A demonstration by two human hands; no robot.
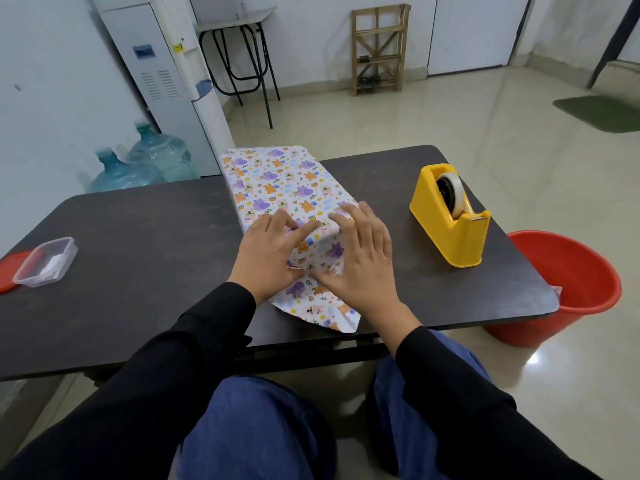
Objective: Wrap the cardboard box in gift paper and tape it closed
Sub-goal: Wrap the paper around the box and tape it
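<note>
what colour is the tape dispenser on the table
Yellow. The tape dispenser shows clearly in the head view, its tape roll pale.

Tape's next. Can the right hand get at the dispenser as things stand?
Probably yes. The dispenser stands right of the right hand, with bare table between them. But that hand presses the paper fold, so the left hand must hold it alone.

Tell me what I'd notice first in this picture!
First, the bright gift paper with cartoon animals, in the middle of the dark table, where the left hand and right hand press down its near end. Then the yellow tape dispenser on the table's right side, and the red bucket on the floor past that edge.
</note>
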